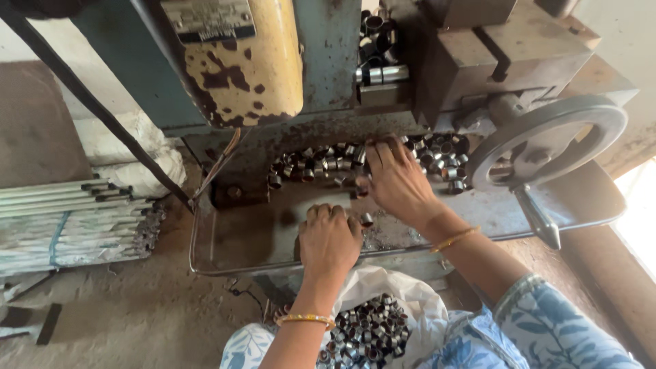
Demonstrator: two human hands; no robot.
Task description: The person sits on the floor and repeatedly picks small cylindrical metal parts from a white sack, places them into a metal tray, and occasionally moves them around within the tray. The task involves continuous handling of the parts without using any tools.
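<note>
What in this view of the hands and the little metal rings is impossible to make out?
Head view only:
- Left hand: palm and fingertips face down, so whether it grips anything is hidden.
- Right hand: fingertips are buried in the pile of rings; any ring held cannot be seen.
- White bag of rings: cut off by the bottom edge.
- Handwheel: hides the tray behind it.
- Machine top: cut off by the upper edge.

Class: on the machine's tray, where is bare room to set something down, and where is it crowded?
Bare: tray left of the left hand, and its right end under the handwheel. Crowded: the metal rings along the back by the right hand.
</note>
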